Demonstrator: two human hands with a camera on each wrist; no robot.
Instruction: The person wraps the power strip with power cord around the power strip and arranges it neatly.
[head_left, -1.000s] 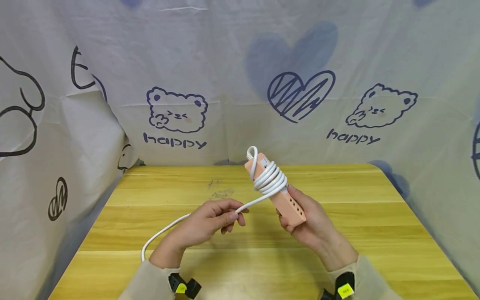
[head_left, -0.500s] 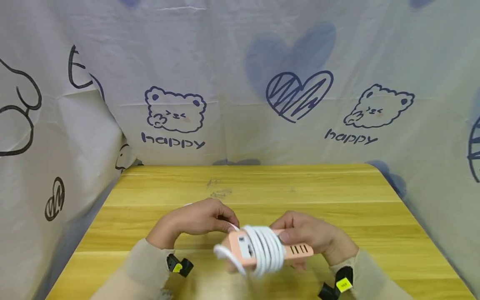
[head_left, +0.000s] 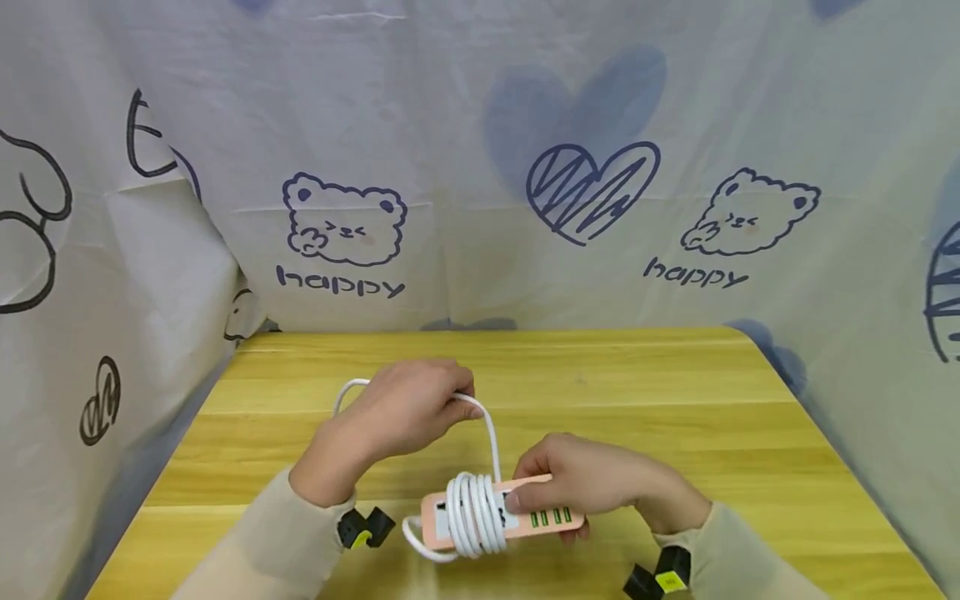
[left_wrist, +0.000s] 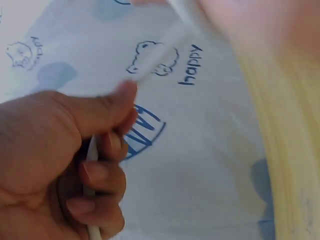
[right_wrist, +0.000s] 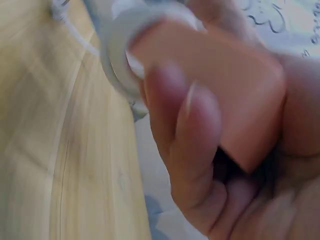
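Around three sides hangs a pale fabric backdrop (head_left: 457, 117) printed with blue hearts, bears and lettering, enclosing a yellow wood-grain table (head_left: 637, 375). Two long beige sleeves (head_left: 262, 533) reach over it. The bare left hand (head_left: 408, 408) has thumb and fingers curled round a white cord (head_left: 476, 515), while the bare right hand (head_left: 592, 475) grasps one end of a peach rectangular plastic power strip (head_left: 521, 523), thumb on top, fingers beneath. That strip is at the table's near middle; whether it touches the wood I cannot tell. Several cord turns wrap it, one length arching from its far edge to the left hand. Small yellow-labelled black blocks (head_left: 381, 527) sit at both wrists
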